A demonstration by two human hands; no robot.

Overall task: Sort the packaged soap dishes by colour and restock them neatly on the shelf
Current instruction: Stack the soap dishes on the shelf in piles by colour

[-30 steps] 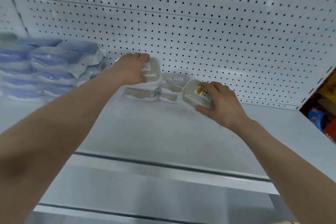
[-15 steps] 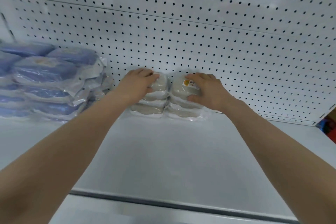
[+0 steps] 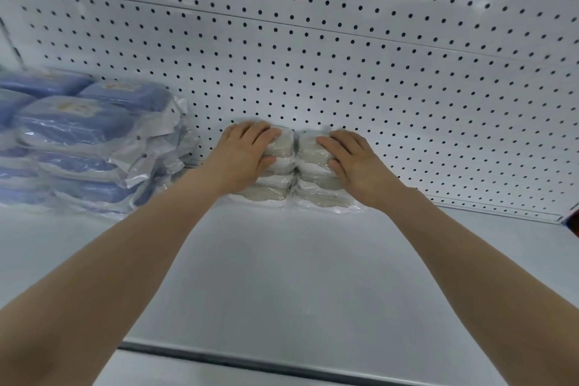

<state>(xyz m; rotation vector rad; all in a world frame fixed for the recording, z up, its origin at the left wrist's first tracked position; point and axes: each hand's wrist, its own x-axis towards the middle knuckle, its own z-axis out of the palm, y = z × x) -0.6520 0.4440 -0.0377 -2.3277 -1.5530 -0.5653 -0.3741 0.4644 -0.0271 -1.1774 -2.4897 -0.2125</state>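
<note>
Two short stacks of beige soap dishes in clear wrap stand side by side on the white shelf (image 3: 282,276), pushed against the pegboard back. My left hand (image 3: 247,157) lies over the left beige stack (image 3: 277,180), fingers on top and thumb at the front of the top pack. My right hand (image 3: 354,160) covers the right beige stack (image 3: 316,180) the same way. The two stacks touch each other. Blue packaged soap dishes (image 3: 78,141) are piled in several stacks at the far left.
The white pegboard wall (image 3: 344,72) closes the back. Loose wrap from the blue packs reaches toward the left beige stack. Bare shelf lies to the right of the beige stacks and in front. The shelf's front edge (image 3: 250,360) runs below my arms.
Both hands carried beige packs back to the pegboard and set them on the two stacks. The hands now press the stacks together. The view moved closer to the shelf.
</note>
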